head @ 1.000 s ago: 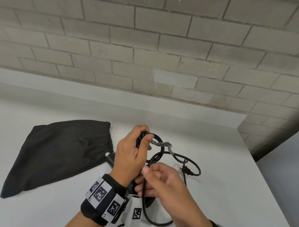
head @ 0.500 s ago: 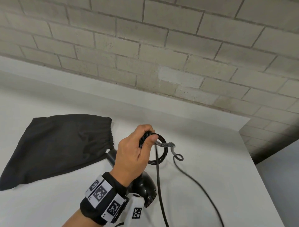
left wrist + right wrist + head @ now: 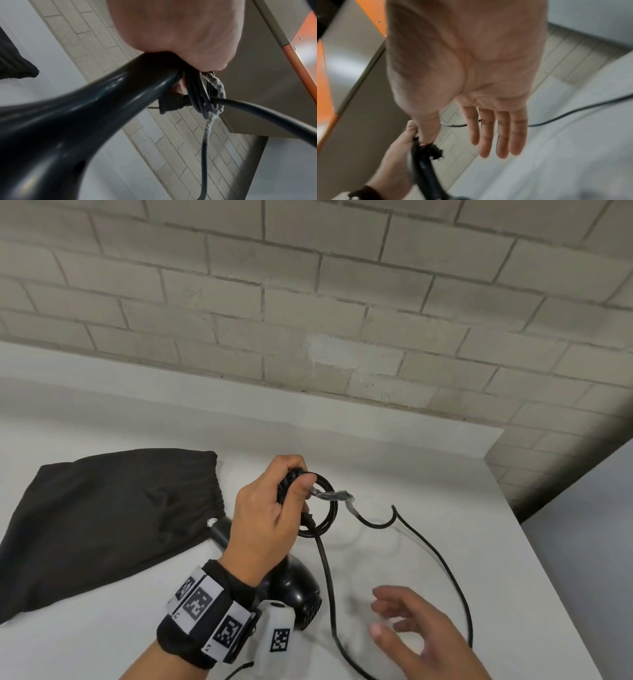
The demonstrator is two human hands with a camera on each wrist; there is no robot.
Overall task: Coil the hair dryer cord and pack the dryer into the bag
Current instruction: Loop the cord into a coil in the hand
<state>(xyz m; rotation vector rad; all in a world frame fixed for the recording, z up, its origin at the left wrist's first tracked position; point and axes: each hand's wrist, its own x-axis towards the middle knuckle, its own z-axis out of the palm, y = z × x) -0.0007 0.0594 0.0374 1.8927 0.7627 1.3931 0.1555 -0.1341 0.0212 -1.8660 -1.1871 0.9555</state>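
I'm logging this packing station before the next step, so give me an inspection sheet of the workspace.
Surface: white table, matte.
Job's things: black hair dryer held by its handle; black bag lies flat at left, nothing going into it yet.
Clutter: nothing seen.
Grippers: left hand grips the handle and a few cord loops; right hand open, holding nothing.
Cables: cord partly coiled, the rest trails loose on the table; a taped stretch near the coil; plug by the handle.
Surroundings: pale brick wall.
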